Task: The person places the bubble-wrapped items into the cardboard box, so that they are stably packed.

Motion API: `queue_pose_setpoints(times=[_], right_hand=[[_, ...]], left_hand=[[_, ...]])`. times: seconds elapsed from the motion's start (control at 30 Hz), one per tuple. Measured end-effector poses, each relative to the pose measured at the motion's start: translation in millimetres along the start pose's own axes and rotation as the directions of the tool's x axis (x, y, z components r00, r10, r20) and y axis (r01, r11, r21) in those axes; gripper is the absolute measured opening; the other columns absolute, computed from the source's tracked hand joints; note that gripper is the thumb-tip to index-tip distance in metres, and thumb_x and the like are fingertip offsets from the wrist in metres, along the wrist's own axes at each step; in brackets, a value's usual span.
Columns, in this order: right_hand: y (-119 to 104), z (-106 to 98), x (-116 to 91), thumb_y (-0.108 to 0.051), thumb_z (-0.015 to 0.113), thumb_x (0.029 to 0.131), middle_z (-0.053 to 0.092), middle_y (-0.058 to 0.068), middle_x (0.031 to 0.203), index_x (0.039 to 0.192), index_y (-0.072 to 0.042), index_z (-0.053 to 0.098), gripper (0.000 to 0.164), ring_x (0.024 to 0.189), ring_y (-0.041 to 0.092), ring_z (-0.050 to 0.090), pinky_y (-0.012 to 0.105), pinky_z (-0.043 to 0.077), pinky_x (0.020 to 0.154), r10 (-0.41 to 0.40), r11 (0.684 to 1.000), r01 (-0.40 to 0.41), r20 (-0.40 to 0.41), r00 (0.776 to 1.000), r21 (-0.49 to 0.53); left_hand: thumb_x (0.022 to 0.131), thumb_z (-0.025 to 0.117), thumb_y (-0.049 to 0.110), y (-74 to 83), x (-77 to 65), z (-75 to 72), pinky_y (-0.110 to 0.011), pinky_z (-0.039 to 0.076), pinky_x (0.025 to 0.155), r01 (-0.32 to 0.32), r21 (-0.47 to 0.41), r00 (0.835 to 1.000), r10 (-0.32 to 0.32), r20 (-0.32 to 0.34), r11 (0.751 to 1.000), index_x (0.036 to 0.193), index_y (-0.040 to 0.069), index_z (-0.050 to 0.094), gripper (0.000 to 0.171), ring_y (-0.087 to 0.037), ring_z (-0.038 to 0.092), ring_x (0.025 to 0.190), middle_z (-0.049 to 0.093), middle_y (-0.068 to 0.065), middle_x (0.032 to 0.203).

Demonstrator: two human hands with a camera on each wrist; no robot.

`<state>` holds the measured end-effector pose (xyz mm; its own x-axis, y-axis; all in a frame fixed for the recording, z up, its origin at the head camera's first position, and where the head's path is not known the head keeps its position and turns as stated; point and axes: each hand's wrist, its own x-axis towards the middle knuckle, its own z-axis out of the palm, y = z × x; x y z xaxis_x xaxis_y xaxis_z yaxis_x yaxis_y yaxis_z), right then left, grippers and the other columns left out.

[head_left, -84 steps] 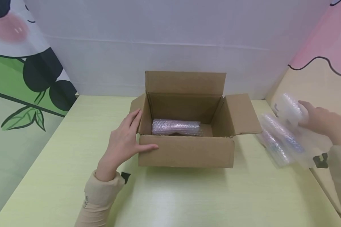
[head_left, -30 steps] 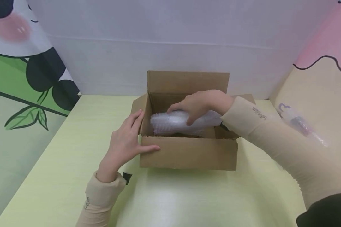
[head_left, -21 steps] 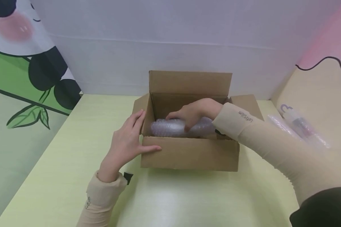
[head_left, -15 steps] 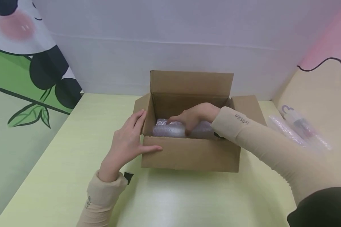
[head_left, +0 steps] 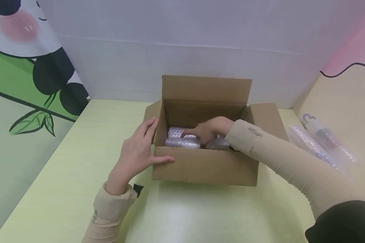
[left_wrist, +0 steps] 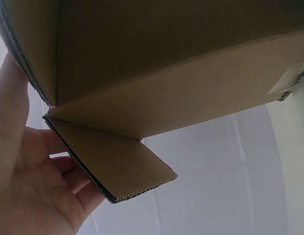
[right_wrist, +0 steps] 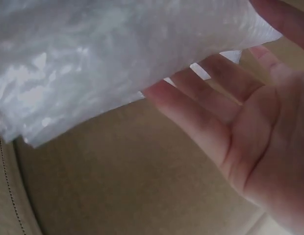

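Observation:
An open cardboard box [head_left: 204, 167] stands on the table with its flaps spread. My left hand [head_left: 137, 148] holds its left front corner, fingers along the left side and thumb across the front. In the left wrist view, that hand [left_wrist: 41, 181] lies behind a side flap [left_wrist: 110, 156]. Inside the box, my right hand [head_left: 208, 131] grips a bubble-wrapped roll [head_left: 182, 143] low behind the front wall. The right wrist view shows its fingers and thumb around the bubble wrap [right_wrist: 103, 63]. Another bubble-wrapped roll [head_left: 174, 131] lies behind it, partly hidden. What the wraps contain cannot be told.
Right of the box lie a bubble-wrapped bundle [head_left: 313, 145] and a clear pouch with a purple hook [head_left: 328, 135], partly behind the right sleeve. The right flap [head_left: 269, 118] sticks outward. A pale wall [head_left: 182, 67] closes off the table's back.
My right hand has carried a bubble-wrapped roll from the right side into the box and lowered it in front of the other roll. The left hand has stayed at the box corner.

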<state>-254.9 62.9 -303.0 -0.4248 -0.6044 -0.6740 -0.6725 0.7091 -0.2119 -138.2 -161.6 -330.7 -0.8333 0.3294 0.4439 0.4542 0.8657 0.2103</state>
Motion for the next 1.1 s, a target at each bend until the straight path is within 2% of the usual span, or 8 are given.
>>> queue_pose_setpoints(times=[0.07,0.33,0.43,0.53,0.63,0.83,1.0,1.1], right_hand=[[1.2,0.5,0.4,-0.009,0.059,0.091,0.055,0.008,0.123,0.149,-0.041,0.023,0.076,0.101,0.019,0.050,0.026,0.041,0.065,-0.002,1.000,0.002,0.000,1.000,0.012],[6.6,-1.1,1.5,-0.008,0.063,0.088,0.052,0.005,0.128,0.150,-0.033,0.029,0.075,0.100,0.018,0.050,0.031,0.043,0.082,-0.017,1.000,0.016,-0.077,0.997,-0.017],[7.2,-3.5,-1.6,-0.011,0.064,0.089,0.053,0.004,0.130,0.152,-0.032,0.026,0.076,0.106,0.018,0.053,0.033,0.045,0.085,-0.016,1.000,0.018,-0.085,0.996,0.021],[8.7,-8.8,-7.9,-0.014,0.064,0.089,0.053,0.006,0.137,0.153,-0.027,0.026,0.075,0.118,0.021,0.054,0.037,0.046,0.093,-0.037,0.998,0.042,-0.101,0.994,0.046],[10.8,-17.2,-18.6,-0.016,0.065,0.088,0.050,0.011,0.142,0.153,-0.024,0.026,0.076,0.126,0.024,0.051,0.042,0.043,0.101,-0.071,0.995,0.079,-0.129,0.989,0.056],[12.4,-37.2,-66.3,-0.021,0.066,0.090,0.051,0.013,0.139,0.152,-0.031,0.026,0.074,0.126,0.025,0.051,0.045,0.041,0.103,-0.072,0.990,0.100,-0.249,0.966,0.101],[26.6,-47.3,-120.7,-0.018,0.065,0.091,0.051,0.018,0.138,0.152,-0.025,0.028,0.071,0.120,0.031,0.057,0.050,0.045,0.100,-0.079,0.979,0.144,-0.385,0.920,0.143],[40.7,-45.3,-154.1,-0.022,0.063,0.094,0.051,0.015,0.138,0.152,-0.027,0.027,0.069,0.122,0.032,0.058,0.052,0.045,0.098,-0.025,0.971,0.128,-0.449,0.893,0.200]], left_hand=[[0.057,0.082,0.065,0.3,0.2,-0.3,-0.040,0.054,0.053,0.001,0.000,1.000,-0.001,0.005,1.000,0.146,-0.001,0.037,0.120,-0.030,0.051,0.128,0.044,-0.016,0.146],[0.057,0.082,0.065,0.4,0.2,-0.3,-0.037,0.052,0.051,0.008,-0.001,1.000,-0.008,0.011,1.000,0.147,-0.001,0.037,0.120,-0.030,0.051,0.128,0.044,-0.016,0.147],[0.057,0.082,0.066,-0.2,0.4,-0.2,-0.036,0.052,0.051,0.016,0.000,1.000,-0.016,0.016,1.000,0.147,0.000,0.037,0.120,-0.030,0.051,0.128,0.044,-0.015,0.147],[0.057,0.081,0.066,-0.9,0.8,-0.5,-0.037,0.052,0.052,0.021,0.002,1.000,-0.021,0.022,1.000,0.147,0.000,0.036,0.120,-0.030,0.050,0.129,0.043,-0.015,0.148],[0.057,0.081,0.066,-1.3,0.8,-0.8,-0.039,0.053,0.054,0.025,-0.004,0.999,-0.025,0.028,1.000,0.148,0.000,0.036,0.120,-0.030,0.050,0.130,0.043,-0.015,0.148],[0.057,0.081,0.066,-1.8,1.8,0.6,-0.038,0.054,0.054,0.021,-0.014,0.999,-0.021,0.027,1.000,0.147,0.000,0.036,0.120,-0.031,0.050,0.129,0.042,-0.015,0.148],[0.057,0.082,0.065,-2.0,3.6,2.3,-0.036,0.051,0.051,0.019,-0.014,1.000,-0.019,0.019,1.000,0.147,0.000,0.036,0.120,-0.030,0.051,0.127,0.043,-0.016,0.147],[0.057,0.082,0.065,-2.7,4.6,3.0,-0.035,0.051,0.050,0.019,-0.013,1.000,-0.018,0.018,1.000,0.147,0.000,0.036,0.120,-0.030,0.051,0.127,0.043,-0.016,0.147]])
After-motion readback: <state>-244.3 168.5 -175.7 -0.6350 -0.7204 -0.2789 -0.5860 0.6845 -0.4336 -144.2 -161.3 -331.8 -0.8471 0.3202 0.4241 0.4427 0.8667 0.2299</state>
